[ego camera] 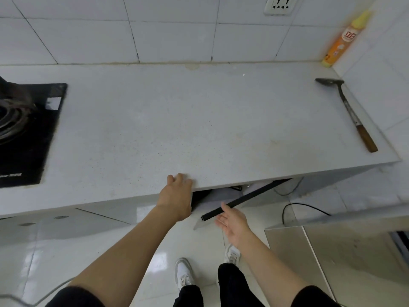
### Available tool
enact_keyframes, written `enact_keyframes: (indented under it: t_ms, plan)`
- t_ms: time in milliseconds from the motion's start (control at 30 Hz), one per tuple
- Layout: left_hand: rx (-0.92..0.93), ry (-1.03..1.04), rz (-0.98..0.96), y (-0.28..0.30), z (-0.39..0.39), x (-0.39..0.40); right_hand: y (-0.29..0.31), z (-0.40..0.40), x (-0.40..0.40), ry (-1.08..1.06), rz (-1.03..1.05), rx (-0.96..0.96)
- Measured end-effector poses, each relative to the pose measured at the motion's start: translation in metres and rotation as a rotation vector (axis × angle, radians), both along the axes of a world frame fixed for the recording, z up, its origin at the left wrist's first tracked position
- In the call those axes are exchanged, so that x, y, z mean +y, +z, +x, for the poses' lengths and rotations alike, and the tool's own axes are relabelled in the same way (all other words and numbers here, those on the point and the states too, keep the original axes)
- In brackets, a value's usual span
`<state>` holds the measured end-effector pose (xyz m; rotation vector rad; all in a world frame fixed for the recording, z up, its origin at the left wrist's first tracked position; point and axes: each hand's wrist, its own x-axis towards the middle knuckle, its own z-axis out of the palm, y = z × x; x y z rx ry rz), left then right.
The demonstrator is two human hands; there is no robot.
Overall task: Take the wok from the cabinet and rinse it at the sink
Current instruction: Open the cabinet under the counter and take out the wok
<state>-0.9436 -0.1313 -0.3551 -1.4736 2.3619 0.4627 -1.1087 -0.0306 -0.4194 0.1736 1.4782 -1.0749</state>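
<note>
On white countertop (199,120) (tiled kitchen): spatula (352,111).

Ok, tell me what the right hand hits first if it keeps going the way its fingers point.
Probably the cabinet door. The right hand is open, fingers aimed up and left at the door's dark top edge, and looks almost on it already. Depth is unclear, so it may slip just beside the edge toward the dark opening under the counter.
</note>
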Motion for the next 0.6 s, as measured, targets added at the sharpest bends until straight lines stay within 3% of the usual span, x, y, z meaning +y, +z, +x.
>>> enact_keyframes:
  t_ms: [333,467,600]
  plan:
    - [-0.018,-0.018,-0.132,-0.021,-0.004,0.024,-0.003,0.014,0.054,0.227,0.232,0.617]
    - [0.054,-0.001,-0.144,-0.021,-0.007,0.025,-0.002,0.006,0.079,0.327,0.211,0.727]
    - [0.152,-0.111,-0.175,-0.023,-0.028,0.043,0.003,-0.003,0.118,0.380,0.149,0.882]
